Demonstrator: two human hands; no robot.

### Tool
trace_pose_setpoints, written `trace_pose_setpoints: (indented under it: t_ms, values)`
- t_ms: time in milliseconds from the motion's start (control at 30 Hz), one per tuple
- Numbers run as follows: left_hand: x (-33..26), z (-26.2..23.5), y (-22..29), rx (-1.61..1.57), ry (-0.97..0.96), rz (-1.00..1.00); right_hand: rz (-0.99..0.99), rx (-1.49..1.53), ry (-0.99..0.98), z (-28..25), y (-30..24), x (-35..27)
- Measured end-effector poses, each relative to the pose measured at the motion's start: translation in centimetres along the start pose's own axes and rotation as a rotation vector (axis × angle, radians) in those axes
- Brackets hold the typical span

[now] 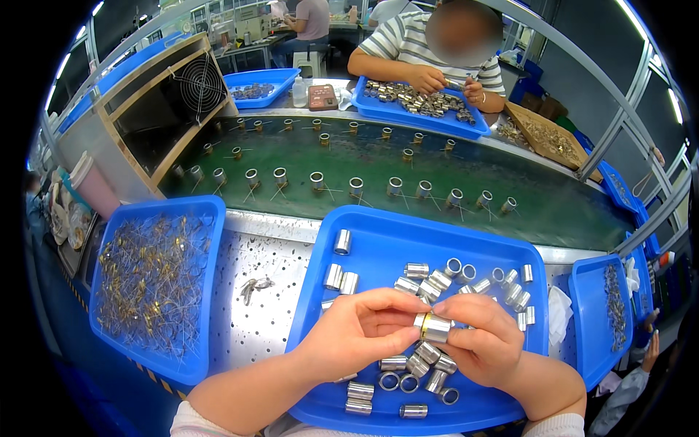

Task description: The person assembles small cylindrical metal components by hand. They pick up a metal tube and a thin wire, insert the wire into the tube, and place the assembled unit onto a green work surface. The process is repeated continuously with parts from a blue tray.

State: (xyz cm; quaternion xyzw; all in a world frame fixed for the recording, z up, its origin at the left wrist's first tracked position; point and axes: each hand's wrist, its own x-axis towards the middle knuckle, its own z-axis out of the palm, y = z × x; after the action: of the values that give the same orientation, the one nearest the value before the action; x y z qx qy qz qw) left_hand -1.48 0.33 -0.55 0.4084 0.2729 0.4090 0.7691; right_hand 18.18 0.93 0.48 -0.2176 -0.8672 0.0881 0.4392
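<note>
Above the large blue tray, both my hands meet at a short silver metal cylinder. My right hand is closed on its right side, thumb and fingers round it. From the left, my left hand pinches a small silver end piece against the cylinder, where a thin yellow band shows. Whether that piece is a separate part I cannot tell. In the tray below lie several loose metal sleeves, some upright with open ends, others on their sides.
A blue tray of wire-legged gold parts stands left, with a small grey heap beside it. A green conveyor belt carries rows of sleeves with wires. Across it, a person works over another blue tray. Another narrow blue tray sits right.
</note>
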Motion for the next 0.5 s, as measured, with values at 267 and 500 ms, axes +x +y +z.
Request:
trace_pose_setpoints:
  t_ms: [267, 500]
  values:
    - [0.05, -0.09, -0.40, -0.025, -0.018, 0.043, -0.011, 0.000, 0.001, 0.05, 0.00, -0.17]
    - [0.02, -0.10, -0.26, 0.020, 0.023, 0.013, -0.011, -0.014, -0.003, 0.15, -0.12, -0.03]
